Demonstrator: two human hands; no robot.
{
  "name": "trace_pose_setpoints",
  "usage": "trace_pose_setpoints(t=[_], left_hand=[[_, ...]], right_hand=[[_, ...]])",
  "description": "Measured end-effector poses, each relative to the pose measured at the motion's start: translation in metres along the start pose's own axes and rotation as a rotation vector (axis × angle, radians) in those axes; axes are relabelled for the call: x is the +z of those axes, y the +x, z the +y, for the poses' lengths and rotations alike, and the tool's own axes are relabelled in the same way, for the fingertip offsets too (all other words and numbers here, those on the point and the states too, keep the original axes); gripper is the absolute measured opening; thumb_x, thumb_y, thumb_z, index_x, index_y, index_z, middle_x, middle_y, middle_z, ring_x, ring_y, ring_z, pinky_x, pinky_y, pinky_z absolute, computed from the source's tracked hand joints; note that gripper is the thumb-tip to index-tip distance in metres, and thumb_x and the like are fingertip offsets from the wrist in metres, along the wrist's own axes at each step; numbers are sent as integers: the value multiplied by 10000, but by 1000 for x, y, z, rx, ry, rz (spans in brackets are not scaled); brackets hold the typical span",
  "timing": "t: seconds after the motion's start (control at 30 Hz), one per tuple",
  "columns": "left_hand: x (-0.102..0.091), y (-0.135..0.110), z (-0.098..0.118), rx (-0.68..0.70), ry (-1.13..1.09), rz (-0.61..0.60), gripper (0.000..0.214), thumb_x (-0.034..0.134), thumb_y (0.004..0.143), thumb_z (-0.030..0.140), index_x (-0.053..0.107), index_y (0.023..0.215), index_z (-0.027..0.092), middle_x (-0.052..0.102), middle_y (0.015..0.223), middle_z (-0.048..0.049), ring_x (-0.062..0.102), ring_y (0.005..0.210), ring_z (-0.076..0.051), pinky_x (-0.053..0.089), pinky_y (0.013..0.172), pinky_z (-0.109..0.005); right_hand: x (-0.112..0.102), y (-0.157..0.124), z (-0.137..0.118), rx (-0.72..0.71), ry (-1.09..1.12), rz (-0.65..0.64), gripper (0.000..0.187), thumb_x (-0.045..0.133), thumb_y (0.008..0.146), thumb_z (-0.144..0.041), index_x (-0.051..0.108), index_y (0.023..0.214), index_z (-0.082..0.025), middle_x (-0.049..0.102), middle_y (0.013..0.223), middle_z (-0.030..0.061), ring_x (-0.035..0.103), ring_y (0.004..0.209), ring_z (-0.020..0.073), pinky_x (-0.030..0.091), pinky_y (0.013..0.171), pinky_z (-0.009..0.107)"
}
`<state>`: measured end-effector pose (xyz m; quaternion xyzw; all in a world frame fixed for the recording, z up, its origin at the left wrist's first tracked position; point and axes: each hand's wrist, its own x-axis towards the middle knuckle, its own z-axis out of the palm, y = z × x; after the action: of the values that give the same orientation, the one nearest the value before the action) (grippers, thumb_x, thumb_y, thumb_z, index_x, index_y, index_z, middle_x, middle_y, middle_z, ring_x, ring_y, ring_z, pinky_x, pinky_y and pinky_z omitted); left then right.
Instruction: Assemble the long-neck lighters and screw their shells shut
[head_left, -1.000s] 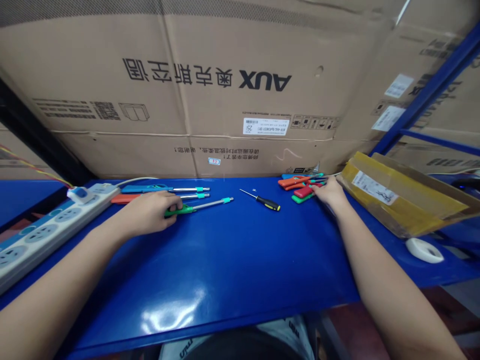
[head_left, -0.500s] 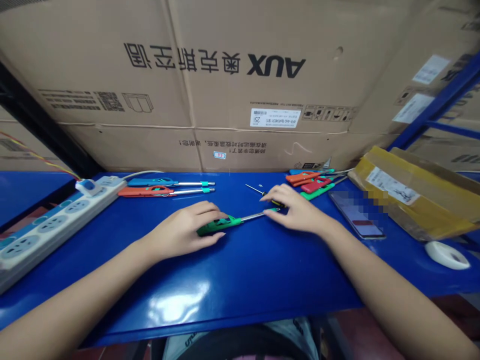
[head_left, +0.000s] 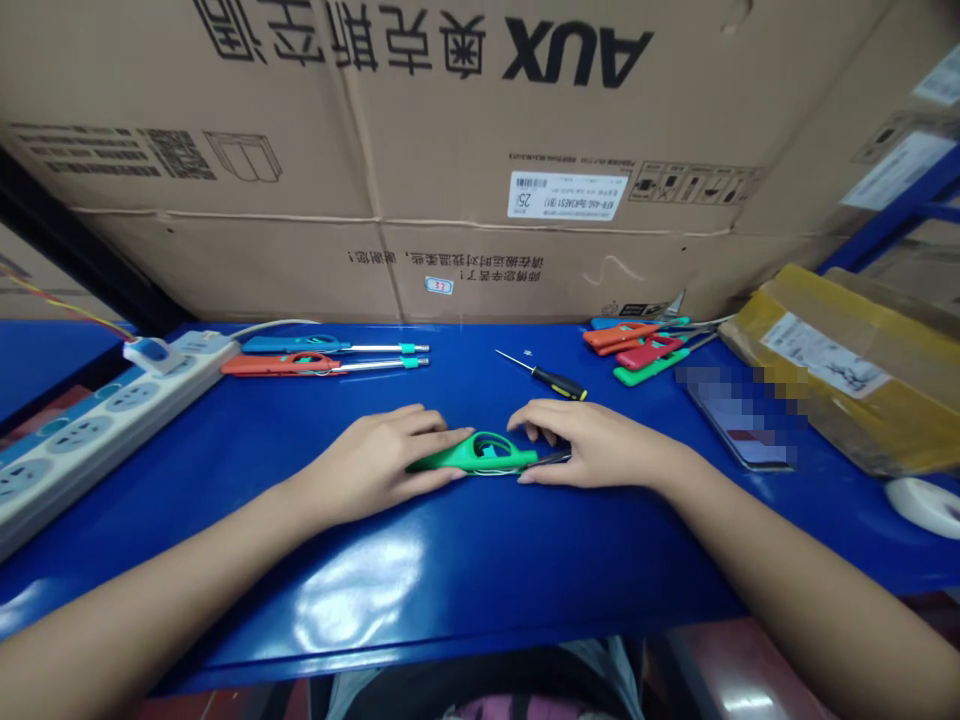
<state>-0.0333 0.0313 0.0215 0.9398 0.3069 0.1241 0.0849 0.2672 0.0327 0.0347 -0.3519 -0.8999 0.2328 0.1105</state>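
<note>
A green stick lighter (head_left: 457,456) lies across the middle of the blue tabletop, its trigger loop showing. My left hand (head_left: 375,455) is closed around the handle's left end, thumb below and fingers above. At the other end, my right hand (head_left: 600,445) curls around the metal tube close to the green body; the tube's tip is hidden by the hand. Just behind my right hand rests a small screwdriver (head_left: 559,383) with a black and yellow handle, its shaft pointing to the back left.
Blue (head_left: 300,345) and orange (head_left: 277,366) stick lighters lie at back left beside a power strip (head_left: 97,420). Several more lighters (head_left: 645,350) are piled at back right. Further right are a phone (head_left: 739,425), a taped package (head_left: 817,370) and a white mouse (head_left: 926,505). A large carton (head_left: 450,150) stands behind.
My right hand has moved off the screwdriver and nearer my left hand, onto the tube beside the green body. The screwdriver handle is now uncovered. The view has tilted slightly downward.
</note>
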Motion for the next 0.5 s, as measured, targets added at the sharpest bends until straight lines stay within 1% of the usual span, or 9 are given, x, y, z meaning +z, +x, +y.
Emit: trace_pose_setpoints(t=[0.03, 0.1, 0.17, 0.23, 0.3, 0.37, 0.43, 0.5], left_hand=[[4, 1, 3, 1, -35, 26, 409, 502, 1016, 452, 613, 1367, 275, 699, 1122, -63, 658, 1011, -210, 541, 866, -306], [8, 2, 7, 2, -89, 62, 448, 549, 990, 468, 601, 1378, 250, 693, 1146, -75, 654, 1022, -214, 543, 880, -317], [6, 1, 6, 12, -97, 71, 514, 628, 938, 468, 586, 1394, 236, 690, 1165, -84, 652, 1031, -227, 544, 898, -336], [2, 0, 1, 8, -108, 67, 525, 651, 917, 415, 577, 1407, 240, 703, 1144, -77, 667, 998, -219, 551, 876, -324], [-2, -1, -5, -35, -189, 85, 445, 606, 945, 357, 610, 1373, 237, 733, 1072, -61, 692, 901, -181, 562, 797, -274], [-1, 0, -11, -124, -275, 155, 363, 563, 973, 357, 669, 1292, 220, 757, 1057, -57, 708, 859, -169, 568, 757, -256], [4, 2, -16, -216, -315, 221, 349, 551, 981, 389, 694, 1241, 205, 763, 1103, -62, 718, 873, -182, 578, 750, -271], [11, 5, -18, -241, -287, 237, 352, 545, 982, 401, 698, 1231, 203, 751, 1131, -70, 710, 926, -202, 583, 796, -308]], right_hand=[[0, 0, -2, -10, 9, -14, 447, 730, 855, -491, 605, 1197, -232, 662, 1030, 24, 614, 867, 165, 466, 737, 271], [1, 1, -4, -17, 19, -34, 404, 715, 874, -472, 618, 1183, -230, 667, 986, 16, 612, 831, 158, 457, 709, 264], [1, 2, -4, -19, 16, -33, 303, 664, 923, -423, 641, 1145, -218, 680, 955, 22, 617, 806, 158, 452, 694, 265], [1, 3, -2, -24, 6, -8, 230, 594, 973, -378, 665, 1107, -205, 703, 966, 41, 637, 823, 167, 459, 718, 274], [3, 5, 2, -16, -4, 54, 218, 535, 1006, -346, 685, 1059, -198, 725, 994, 58, 660, 866, 177, 464, 766, 284], [7, 7, 6, 48, -27, 141, 231, 521, 1012, -348, 698, 995, -199, 740, 949, 52, 671, 853, 181, 458, 764, 288], [13, 10, 11, 123, -57, 214, 243, 532, 1005, -370, 695, 933, -204, 739, 894, 38, 667, 824, 181, 446, 733, 286], [20, 14, 15, 175, -85, 259, 248, 546, 994, -392, 677, 892, -206, 723, 894, 38, 654, 837, 186, 439, 714, 283]])
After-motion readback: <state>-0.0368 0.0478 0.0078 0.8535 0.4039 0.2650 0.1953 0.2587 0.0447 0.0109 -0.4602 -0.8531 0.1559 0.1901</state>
